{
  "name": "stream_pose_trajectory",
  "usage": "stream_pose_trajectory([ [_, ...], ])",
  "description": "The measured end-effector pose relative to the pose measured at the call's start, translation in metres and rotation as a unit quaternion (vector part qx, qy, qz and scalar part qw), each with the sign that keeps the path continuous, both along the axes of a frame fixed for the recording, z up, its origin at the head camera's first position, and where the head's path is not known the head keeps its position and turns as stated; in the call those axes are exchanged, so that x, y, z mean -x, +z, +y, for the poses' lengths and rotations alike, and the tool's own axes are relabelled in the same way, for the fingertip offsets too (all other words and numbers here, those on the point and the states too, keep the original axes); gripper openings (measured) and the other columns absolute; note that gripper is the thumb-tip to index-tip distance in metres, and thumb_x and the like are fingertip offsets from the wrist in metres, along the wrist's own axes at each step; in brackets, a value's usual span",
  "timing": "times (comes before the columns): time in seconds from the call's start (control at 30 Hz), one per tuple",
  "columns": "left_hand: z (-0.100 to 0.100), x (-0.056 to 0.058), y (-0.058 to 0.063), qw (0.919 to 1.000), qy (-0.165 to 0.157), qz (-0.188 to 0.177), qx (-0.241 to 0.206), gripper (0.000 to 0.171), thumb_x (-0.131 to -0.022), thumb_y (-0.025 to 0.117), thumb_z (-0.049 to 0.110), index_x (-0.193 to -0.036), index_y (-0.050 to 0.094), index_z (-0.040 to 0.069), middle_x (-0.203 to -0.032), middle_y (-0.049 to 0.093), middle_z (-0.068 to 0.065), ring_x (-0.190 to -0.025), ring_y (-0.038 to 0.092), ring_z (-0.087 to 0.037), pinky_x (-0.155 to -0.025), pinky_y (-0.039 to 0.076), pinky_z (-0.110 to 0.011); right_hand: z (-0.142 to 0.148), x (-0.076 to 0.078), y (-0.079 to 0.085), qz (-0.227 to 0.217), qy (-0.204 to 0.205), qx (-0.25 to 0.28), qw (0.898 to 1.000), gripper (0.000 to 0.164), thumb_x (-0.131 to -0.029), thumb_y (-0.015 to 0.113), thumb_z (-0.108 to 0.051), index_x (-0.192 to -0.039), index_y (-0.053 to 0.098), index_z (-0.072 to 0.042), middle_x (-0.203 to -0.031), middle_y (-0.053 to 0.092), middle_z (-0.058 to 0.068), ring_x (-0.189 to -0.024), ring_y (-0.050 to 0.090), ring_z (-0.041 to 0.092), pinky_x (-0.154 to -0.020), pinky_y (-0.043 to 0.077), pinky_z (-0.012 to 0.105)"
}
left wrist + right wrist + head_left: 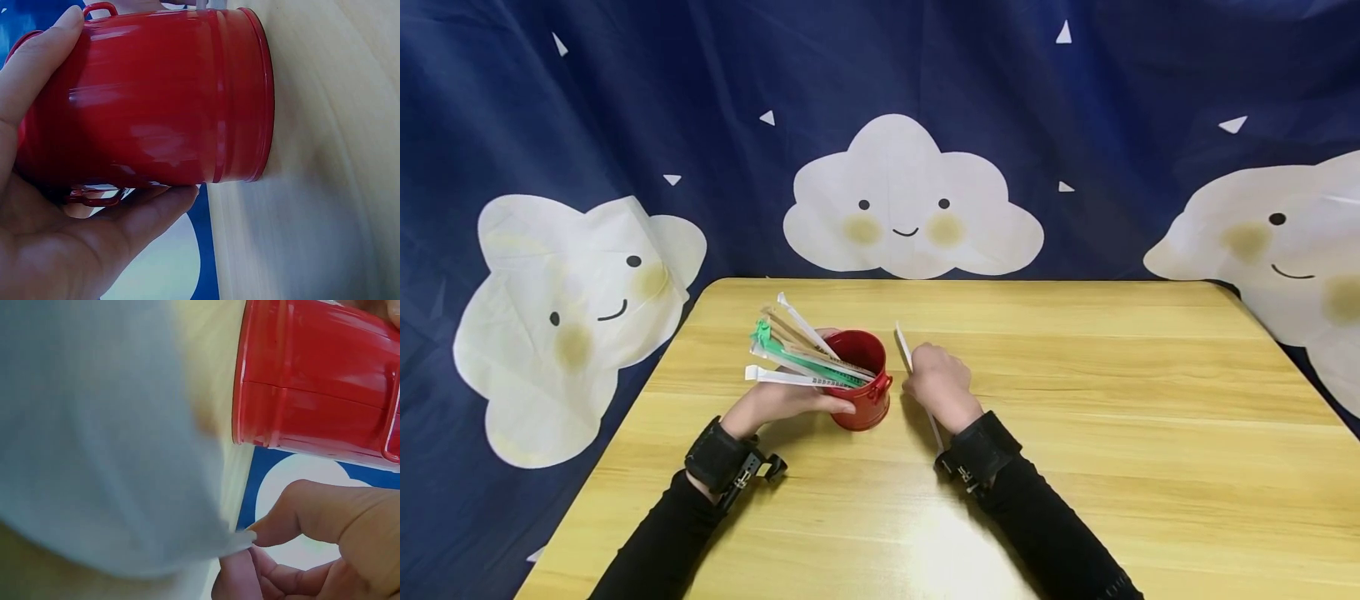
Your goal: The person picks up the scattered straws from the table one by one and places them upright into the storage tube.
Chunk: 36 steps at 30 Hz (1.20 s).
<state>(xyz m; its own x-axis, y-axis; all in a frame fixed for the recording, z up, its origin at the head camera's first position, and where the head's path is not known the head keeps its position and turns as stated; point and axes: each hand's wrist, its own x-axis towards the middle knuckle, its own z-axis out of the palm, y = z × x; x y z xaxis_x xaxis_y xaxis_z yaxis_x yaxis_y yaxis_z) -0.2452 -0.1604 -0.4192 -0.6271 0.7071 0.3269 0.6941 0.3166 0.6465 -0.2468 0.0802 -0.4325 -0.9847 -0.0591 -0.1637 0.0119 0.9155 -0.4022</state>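
My left hand grips a small red metal bucket from its left side, thumb across the near wall. In the left wrist view the fingers wrap the bucket near its rim and small side loop. Several wrapped straws lean leftward out of it, among them a green straw, a white straw and brownish ones. To the right of the bucket, my right hand pinches a white wrapped straw between thumb and forefinger. That straw looms large and blurred in the right wrist view.
The light wooden table reaches up to a dark blue curtain printed with smiling clouds. A black camera strap circles the left wrist, and another strap the right.
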Motion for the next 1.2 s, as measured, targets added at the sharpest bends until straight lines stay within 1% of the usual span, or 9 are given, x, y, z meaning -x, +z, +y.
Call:
stream_pose_trajectory([
  [0.03,-0.001,0.003,-0.004,1.0,-0.003,0.009,-0.001,0.082,-0.075,0.092,0.021,-0.139,0.05,-0.006,-0.132,0.062,-0.016,-0.122,0.059,-0.031,-0.105,0.048,-0.034,0.0,0.0,0.0,0.004,0.0,0.002,1.0,0.02,-0.082,0.079,-0.015,-0.076,0.061,-0.011,-0.075,0.06,0.005,-0.066,0.058,0.023,-0.054,0.044,0.036],
  [0.07,-0.001,0.003,-0.005,1.0,-0.004,0.003,-0.005,0.081,-0.075,0.092,0.018,-0.14,0.049,-0.005,-0.133,0.062,-0.015,-0.123,0.059,-0.031,-0.105,0.048,-0.034,0.001,0.0,0.001,0.008,-0.002,0.004,1.0,0.021,-0.083,0.08,-0.016,-0.076,0.061,-0.011,-0.076,0.06,0.004,-0.067,0.058,0.023,-0.054,0.044,0.036],
  [0.2,0.0,0.003,-0.004,0.9998,-0.006,-0.015,-0.011,0.084,-0.078,0.09,0.026,-0.141,0.047,-0.009,-0.134,0.059,-0.02,-0.125,0.057,-0.036,-0.107,0.046,-0.034,0.001,0.001,0.004,0.022,-0.008,0.009,1.0,0.023,-0.083,0.082,-0.02,-0.079,0.061,-0.011,-0.077,0.06,0.004,-0.069,0.058,0.023,-0.058,0.046,0.038],
  [0.33,0.004,-0.009,0.013,0.9991,0.002,-0.042,-0.003,0.079,-0.08,0.089,0.022,-0.138,0.047,-0.012,-0.133,0.059,-0.024,-0.124,0.056,-0.04,-0.107,0.047,-0.032,0.0,0.0,0.007,0.047,-0.004,0.008,0.999,0.024,-0.085,0.082,-0.02,-0.085,0.06,-0.01,-0.08,0.058,0.005,-0.071,0.058,0.024,-0.06,0.047,0.039],
  [0.47,0.006,-0.018,0.027,0.9967,0.007,-0.081,-0.001,0.077,-0.078,0.088,0.007,-0.138,0.045,-0.014,-0.134,0.058,-0.027,-0.125,0.055,-0.043,-0.107,0.046,-0.031,-0.001,-0.002,0.009,0.084,0.002,0.012,0.996,0.023,-0.086,0.08,-0.018,-0.092,0.06,-0.008,-0.084,0.057,0.006,-0.073,0.058,0.024,-0.061,0.048,0.04],
  [0.67,0.006,-0.016,0.026,0.9963,0.011,-0.084,0.012,0.078,-0.075,0.087,0.0,-0.139,0.044,-0.015,-0.135,0.057,-0.027,-0.126,0.054,-0.043,-0.108,0.045,-0.032,-0.002,-0.007,0.014,0.149,-0.005,0.046,0.988,0.028,-0.084,0.076,-0.012,-0.11,0.065,-0.008,-0.093,0.062,0.005,-0.078,0.063,0.027,-0.064,0.052,0.044],
  [0.77,0.007,-0.016,0.025,0.9962,0.014,-0.086,0.007,0.079,-0.075,0.087,-0.002,-0.139,0.044,-0.015,-0.135,0.057,-0.028,-0.126,0.054,-0.044,-0.108,0.045,-0.032,-0.003,-0.009,0.017,0.18,0.002,0.061,0.982,0.031,-0.083,0.076,-0.01,-0.113,0.065,-0.008,-0.096,0.064,0.005,-0.076,0.063,0.026,-0.061,0.052,0.043],
  [0.93,0.007,-0.016,0.024,0.9963,0.01,-0.084,-0.01,0.079,-0.074,0.087,-0.004,-0.139,0.044,-0.015,-0.134,0.058,-0.029,-0.125,0.054,-0.046,-0.107,0.045,-0.029,-0.004,-0.011,0.017,0.255,0.024,0.078,0.963,0.033,-0.081,0.074,-0.005,-0.113,0.065,-0.007,-0.098,0.064,0.005,-0.072,0.062,0.022,-0.056,0.05,0.039],
  [1.2,0.007,-0.012,0.019,0.9975,-0.017,-0.053,-0.043,0.078,-0.072,0.087,-0.007,-0.137,0.045,-0.017,-0.131,0.058,-0.031,-0.122,0.055,-0.048,-0.107,0.045,-0.027,-0.006,-0.011,0.017,0.383,0.058,0.103,0.916,0.031,-0.079,0.066,0.0,-0.11,0.067,-0.006,-0.096,0.068,0.005,-0.072,0.063,0.021,-0.051,0.049,0.038],
])
